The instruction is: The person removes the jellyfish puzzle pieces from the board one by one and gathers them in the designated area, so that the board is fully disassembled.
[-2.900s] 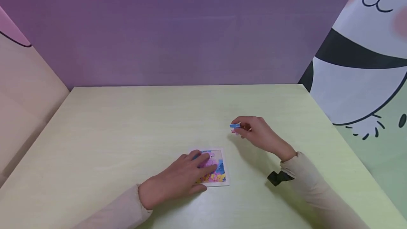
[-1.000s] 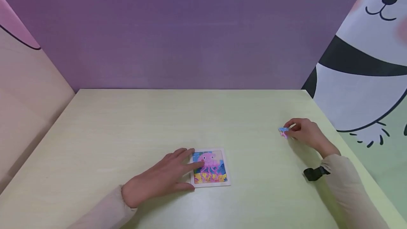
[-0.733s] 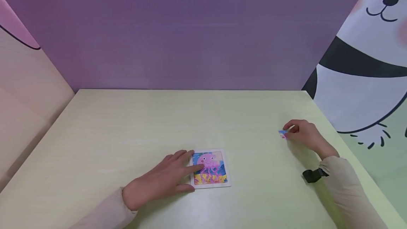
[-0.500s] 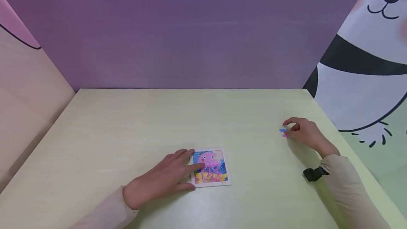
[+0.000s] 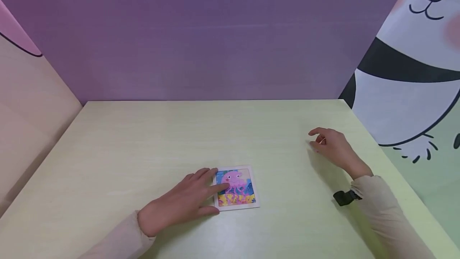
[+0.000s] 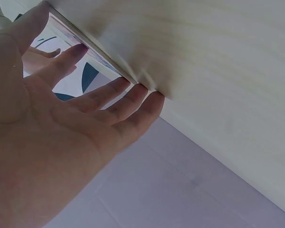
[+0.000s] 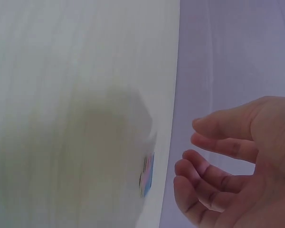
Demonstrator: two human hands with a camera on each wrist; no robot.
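A square white-framed jigsaw puzzle (image 5: 237,187) with a pink octopus lies on the table; a plain beige patch shows in its upper right. My left hand (image 5: 179,205) rests on its left side, index finger over the picture, thumb and other fingertips along the frame's edge. My right hand (image 5: 334,149) hovers at the table's right, fingers loosely bent and holding nothing. In the right wrist view a small blue and pink puzzle piece (image 7: 147,175) lies on the table, apart from the fingertips (image 7: 192,159). The head view shows almost none of it behind the hand.
The pale wooden table (image 5: 161,143) ends at a purple wall (image 5: 215,39) at the back. A panel with a cartoon panda (image 5: 406,103) stands along the right edge, and a light panel (image 5: 28,111) along the left.
My right hand has carried the puzzle piece rightward, set it down and let go, then shifted slightly left. My left hand has drawn back from the puzzle's middle to its left side.
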